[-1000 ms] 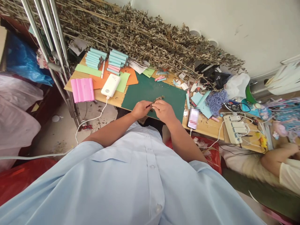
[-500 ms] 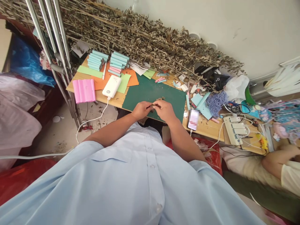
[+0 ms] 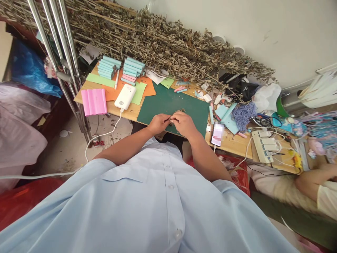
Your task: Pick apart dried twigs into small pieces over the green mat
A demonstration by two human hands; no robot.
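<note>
My left hand [image 3: 158, 123] and my right hand [image 3: 185, 124] meet over the near edge of a dark green cutting mat [image 3: 163, 102]. Both are closed, thumbs and fingers pinching a small brownish clump of dried leaves [image 3: 170, 119] between them. Most of the clump is hidden by the fingertips. Just beyond my right fingers, dried leaf crumbs [image 3: 181, 110] lie on the mat.
Long bundles of dried stalks [image 3: 168, 45] line the back. Pale blue paper rolls [image 3: 133, 66], a white power bank [image 3: 125, 96] and pink paper [image 3: 94, 102] lie left. A phone [image 3: 217, 135], purple yarn [image 3: 244, 116] and power strip [image 3: 263, 147] lie right, near another person's arm [image 3: 310, 181].
My right fingers have shifted slightly around the dried leaves, and less of the clump shows between the hands. My left hand stays in nearly the same place.
</note>
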